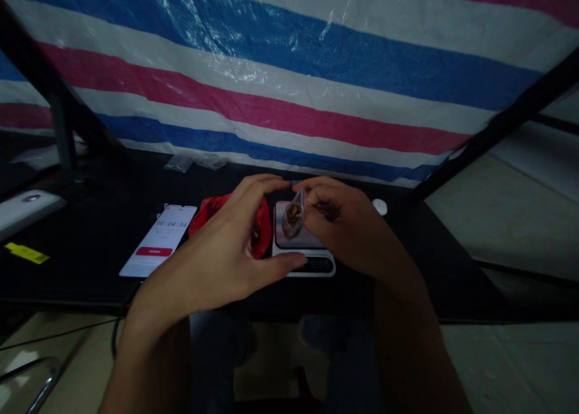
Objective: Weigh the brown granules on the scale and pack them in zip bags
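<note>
My right hand (339, 215) pinches the top of a small clear plastic bag (294, 216) with brownish bits in its bottom. The bag hangs over the metal plate of a white kitchen scale (312, 271); whether it touches the plate I cannot tell. Thumb and fingers apart, my left hand (244, 239) arches over the scale's left side with nothing in it. Its thumb is close to the dark control panel. Partly hidden behind this hand is a red bag (205, 212), open at the top, with dark bits inside.
Left of the red bag lies a phone (158, 239) with a running timer display. A yellow tag (27, 253) and a white device (29, 210) are further left. Clear plastic bags (178, 162) lie at the back by the striped sheet (289, 112). A white round object (379, 207) sits right.
</note>
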The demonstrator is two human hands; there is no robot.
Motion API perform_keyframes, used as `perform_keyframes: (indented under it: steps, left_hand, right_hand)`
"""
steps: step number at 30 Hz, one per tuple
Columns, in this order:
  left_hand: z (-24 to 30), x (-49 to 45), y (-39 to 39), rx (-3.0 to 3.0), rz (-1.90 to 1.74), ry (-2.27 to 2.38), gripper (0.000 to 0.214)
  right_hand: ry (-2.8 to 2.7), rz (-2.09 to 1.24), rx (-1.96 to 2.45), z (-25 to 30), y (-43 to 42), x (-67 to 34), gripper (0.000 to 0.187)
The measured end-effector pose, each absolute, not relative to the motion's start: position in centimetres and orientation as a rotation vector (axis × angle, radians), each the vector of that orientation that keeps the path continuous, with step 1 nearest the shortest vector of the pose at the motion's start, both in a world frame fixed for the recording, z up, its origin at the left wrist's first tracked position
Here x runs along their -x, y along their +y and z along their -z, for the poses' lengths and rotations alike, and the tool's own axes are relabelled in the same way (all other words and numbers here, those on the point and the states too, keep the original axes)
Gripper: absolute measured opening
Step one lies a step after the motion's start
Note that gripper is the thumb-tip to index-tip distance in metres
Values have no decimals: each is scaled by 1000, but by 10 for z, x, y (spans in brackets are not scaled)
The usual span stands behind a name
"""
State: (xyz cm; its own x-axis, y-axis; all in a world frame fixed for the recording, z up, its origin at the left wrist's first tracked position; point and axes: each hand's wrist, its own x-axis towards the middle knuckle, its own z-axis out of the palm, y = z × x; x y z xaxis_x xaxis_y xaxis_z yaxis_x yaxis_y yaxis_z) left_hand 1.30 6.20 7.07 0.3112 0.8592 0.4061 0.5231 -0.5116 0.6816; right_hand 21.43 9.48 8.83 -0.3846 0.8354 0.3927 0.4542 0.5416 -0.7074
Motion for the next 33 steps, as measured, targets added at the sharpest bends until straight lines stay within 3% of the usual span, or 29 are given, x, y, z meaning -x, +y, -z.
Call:
perform_keyframes:
  steps: [2, 6, 8, 16, 21, 27, 33]
  left_hand:
    - [-66, -12, 67, -2239, -1068, 1106, 84]
    - [-57, -7, 78, -2173, -978, 1014, 46]
    - [-55, -4, 80, -2075, -961, 996, 36]
    - [-41, -1, 88, -1837, -925, 934, 73]
    - [-43, 15, 87, -1847, -740, 1023, 44]
    - [-55, 35, 81, -1767, -849, 1123, 53]
    - [-47, 65, 84, -1700, -972, 1269, 45]
  right_hand:
    - [-2022, -694, 1000, -88, 95, -214, 18]
    - [-2055, -783, 983, -87, 96, -214, 22]
    - [-2064, -825, 980, -86, 97, -214, 22]
    - [-2067, -888, 960, -82, 105, -211, 21]
    - [-2094, -764, 1059, -76, 108, -211, 19]
    - [-2082, -737, 1083, -59, 118, -203, 21]
    - [-2088, -755, 1137, -43, 127, -184, 19]
